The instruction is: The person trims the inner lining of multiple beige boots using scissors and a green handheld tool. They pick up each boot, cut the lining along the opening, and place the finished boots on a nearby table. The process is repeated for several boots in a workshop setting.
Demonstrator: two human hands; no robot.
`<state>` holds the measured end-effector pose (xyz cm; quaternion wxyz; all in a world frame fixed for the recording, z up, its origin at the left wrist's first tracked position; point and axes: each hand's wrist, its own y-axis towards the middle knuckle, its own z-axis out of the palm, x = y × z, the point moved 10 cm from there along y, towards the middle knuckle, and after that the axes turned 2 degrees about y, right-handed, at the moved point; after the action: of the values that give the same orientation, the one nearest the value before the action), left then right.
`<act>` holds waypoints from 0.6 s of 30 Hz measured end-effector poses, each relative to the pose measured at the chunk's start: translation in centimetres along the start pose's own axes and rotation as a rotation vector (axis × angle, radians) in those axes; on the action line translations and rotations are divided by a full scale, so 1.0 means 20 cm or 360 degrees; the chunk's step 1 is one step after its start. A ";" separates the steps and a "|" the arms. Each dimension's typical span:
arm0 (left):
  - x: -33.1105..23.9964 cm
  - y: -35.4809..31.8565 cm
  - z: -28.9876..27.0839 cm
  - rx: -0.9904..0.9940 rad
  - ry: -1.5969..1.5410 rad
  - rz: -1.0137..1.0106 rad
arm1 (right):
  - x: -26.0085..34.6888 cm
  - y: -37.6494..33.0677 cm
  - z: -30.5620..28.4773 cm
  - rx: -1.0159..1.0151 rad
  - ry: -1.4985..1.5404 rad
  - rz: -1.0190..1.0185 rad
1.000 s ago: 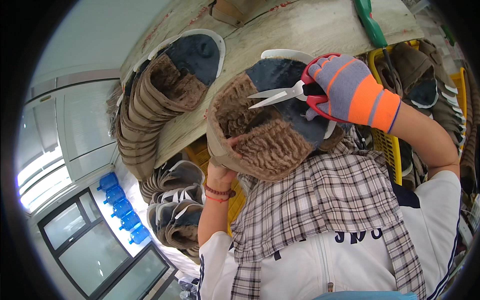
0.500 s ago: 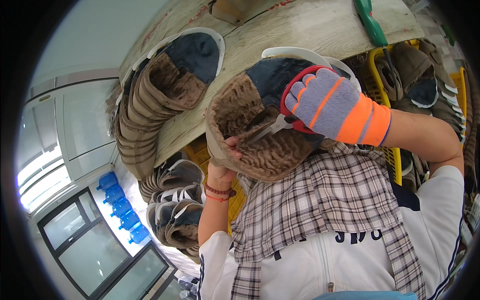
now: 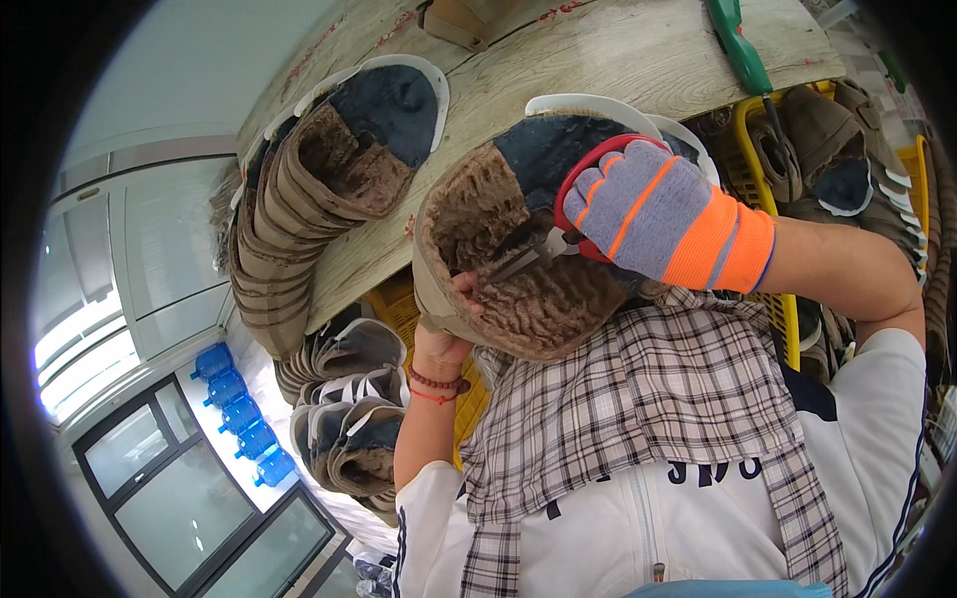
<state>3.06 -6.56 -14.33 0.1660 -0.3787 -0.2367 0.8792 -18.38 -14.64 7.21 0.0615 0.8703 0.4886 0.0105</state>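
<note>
Red-handled scissors [image 3: 533,254] are in my gloved right hand [image 3: 643,211], its fingers wrapped round the handles. Their blades lie over the brown fleece lining of a shoe upper [image 3: 558,309], which has a dark blue toe part and a white edge. At its left side, my bare left hand [image 3: 461,304] grips the upper, fingertips on the lining and the rest hidden behind it. Below it is the checked apron [image 3: 648,389] on my lap. The blade tips point toward my left fingertips.
A curved stack of similar uppers [image 3: 289,239] stands on the wooden table [image 3: 538,65] at left. More uppers [image 3: 359,439] lie below it. A green-handled tool [image 3: 738,45] rests at the far right edge, above a yellow basket [image 3: 763,164] holding uppers.
The scissors have turned a little and their blades look closer together. My right hand has shifted slightly left; my left hand keeps its place on the upper.
</note>
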 end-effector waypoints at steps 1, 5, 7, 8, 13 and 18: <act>0.00 0.00 0.00 -0.0006 0.0007 0.0005 | -0.01 0.00 0.01 0.0048 0.0029 0.0045; 0.01 0.00 -0.01 -0.0007 0.0027 -0.0014 | -0.13 -0.03 -0.07 -0.0100 0.0189 0.0168; 0.00 -0.01 0.01 0.0039 0.0035 -0.0046 | -0.23 -0.08 -0.13 -0.0257 0.0283 0.0235; 0.00 -0.01 0.03 0.0051 0.0035 -0.0046 | -0.27 -0.11 -0.12 -0.0240 0.0243 0.0289; -0.11 -0.07 0.19 -0.0148 0.0046 0.0197 | -0.40 -0.20 -0.04 -0.0024 0.0213 0.0505; -0.15 -0.06 0.29 -0.0055 -0.0282 0.0272 | -0.38 -0.16 0.00 -0.0074 0.0136 0.0417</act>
<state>0.86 -8.63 -8.38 0.0623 -0.3211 -0.2323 0.9160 -25.09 -19.34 7.18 0.0587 0.9238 0.3725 0.0669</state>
